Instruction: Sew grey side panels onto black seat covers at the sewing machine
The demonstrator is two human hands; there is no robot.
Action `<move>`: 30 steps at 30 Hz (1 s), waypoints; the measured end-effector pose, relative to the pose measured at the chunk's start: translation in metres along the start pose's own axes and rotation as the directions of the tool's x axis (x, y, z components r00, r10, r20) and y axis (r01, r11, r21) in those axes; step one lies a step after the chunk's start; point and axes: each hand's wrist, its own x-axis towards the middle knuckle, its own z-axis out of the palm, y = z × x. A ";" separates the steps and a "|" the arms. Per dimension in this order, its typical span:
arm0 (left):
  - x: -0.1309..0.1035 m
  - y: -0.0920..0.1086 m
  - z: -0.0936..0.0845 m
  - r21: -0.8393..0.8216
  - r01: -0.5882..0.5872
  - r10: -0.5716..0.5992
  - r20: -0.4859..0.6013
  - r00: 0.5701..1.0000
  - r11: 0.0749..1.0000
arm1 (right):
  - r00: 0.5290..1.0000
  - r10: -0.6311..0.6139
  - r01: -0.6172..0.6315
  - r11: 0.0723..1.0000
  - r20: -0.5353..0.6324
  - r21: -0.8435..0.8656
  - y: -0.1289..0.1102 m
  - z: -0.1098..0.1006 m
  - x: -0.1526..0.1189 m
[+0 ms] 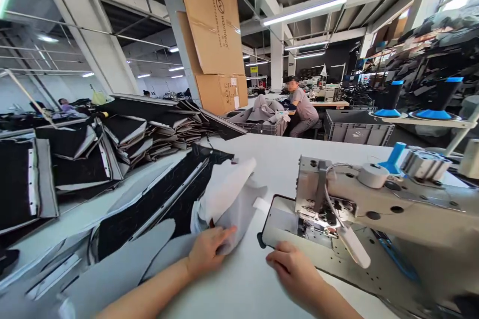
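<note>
My left hand is closed on the lower edge of a folded grey fabric piece, its index finger lying along the cloth. The fabric's pale underside is turned up. Beside it, black panels with light edging and grey panels stretch across the white table toward the left. My right hand is curled with its fingers together at the front edge of the sewing machine. Whatever its fingers hold, if anything, is hidden. A black knob sits just left of these fingers.
Stacks of black and grey panels line the table's far left. Large cardboard sheets stand behind. Blue-based thread cones rise at the right. A co-worker bends near a grey crate across the table.
</note>
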 end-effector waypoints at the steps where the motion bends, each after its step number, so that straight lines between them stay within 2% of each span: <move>1: 0.009 -0.017 -0.001 0.055 0.024 -0.025 0.018 1.000 0.998 | 1.000 0.007 -0.007 1.000 0.005 -0.002 -0.001 0.000 -0.001; 4: 0.042 -0.079 -0.005 0.109 0.147 -0.146 -0.018 0.989 0.983 | 0.999 0.038 -0.038 0.999 -0.007 0.004 -0.003 -0.001 -0.002; 6: 0.061 -0.111 -0.003 0.127 0.275 -0.264 -0.096 0.960 0.953 | 0.998 0.059 -0.058 0.998 -0.023 0.037 -0.003 -0.003 -0.001; 7: 0.068 -0.120 0.000 0.134 0.344 -0.324 -0.148 0.934 0.929 | 0.997 0.068 -0.066 0.996 -0.028 0.064 -0.002 -0.004 0.000; 9: 0.080 -0.120 0.011 0.151 0.482 -0.436 -0.260 0.862 0.863 | 0.996 0.080 -0.075 0.990 -0.032 0.119 0.001 -0.006 0.002; 11: 0.087 -0.101 0.024 0.170 0.570 -0.498 -0.333 0.801 0.804 | 0.995 0.089 -0.082 0.986 -0.040 0.146 0.004 -0.008 0.004; 12: 0.089 -0.088 0.030 0.180 0.589 -0.510 -0.347 0.787 0.788 | 0.995 0.094 -0.087 0.985 -0.044 0.146 0.005 -0.009 0.006; 14: 0.091 -0.062 0.037 0.187 0.586 -0.514 -0.322 0.795 0.789 | 0.994 0.099 -0.092 0.987 -0.050 0.133 0.006 -0.010 0.007; 17: 0.089 -0.033 0.037 0.172 0.562 -0.528 -0.208 0.823 0.809 | 0.996 0.080 -0.076 0.990 -0.035 0.121 0.004 -0.012 0.006; 22: 0.077 0.003 0.032 0.078 0.516 -0.521 0.066 0.851 0.853 | 1.000 -0.015 0.016 0.999 -0.020 0.050 0.001 -0.018 0.003; 24: 0.073 0.021 0.030 0.056 0.509 -0.511 0.136 0.848 0.859 | 0.999 -0.031 0.032 0.999 -0.016 0.044 0.002 -0.019 0.001; 27: 0.071 0.048 0.027 0.041 0.525 -0.523 0.183 0.833 0.850 | 0.999 -0.042 0.042 0.998 0.001 0.057 0.008 -0.020 -0.004; 30: 0.064 0.068 0.024 0.015 0.553 -0.539 0.242 0.806 0.833 | 0.998 -0.055 0.053 0.997 0.025 0.062 0.014 -0.019 -0.006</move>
